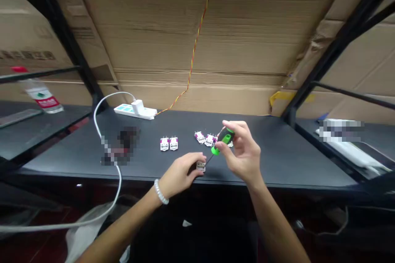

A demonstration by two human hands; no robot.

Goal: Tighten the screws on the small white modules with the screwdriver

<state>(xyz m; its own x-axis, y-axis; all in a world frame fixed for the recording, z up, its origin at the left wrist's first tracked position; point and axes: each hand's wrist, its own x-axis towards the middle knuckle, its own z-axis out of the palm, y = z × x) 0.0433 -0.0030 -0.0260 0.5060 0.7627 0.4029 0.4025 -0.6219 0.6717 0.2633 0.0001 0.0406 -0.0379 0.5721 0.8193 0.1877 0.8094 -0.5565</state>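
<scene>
– While the left hand (184,168) pinches one white block (201,167) near the desk edge (286,184), the right hand (242,152) grips a screwdriver (226,136), tip at it.
– So that one looks underway. Block pair (169,144) leftward, loose cluster (210,140) behind; can't tell which are finished, tbh.

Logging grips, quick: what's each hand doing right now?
Left hand: closed on a small white part.
Right hand: closed around the green-and-black screwdriver.

Two boxy white-and-purple plastic modules (164,144) sit left of a green-and-black screwdriver (226,136). Behind them, leftward, lies a long white plastic power strip (125,109).
</scene>
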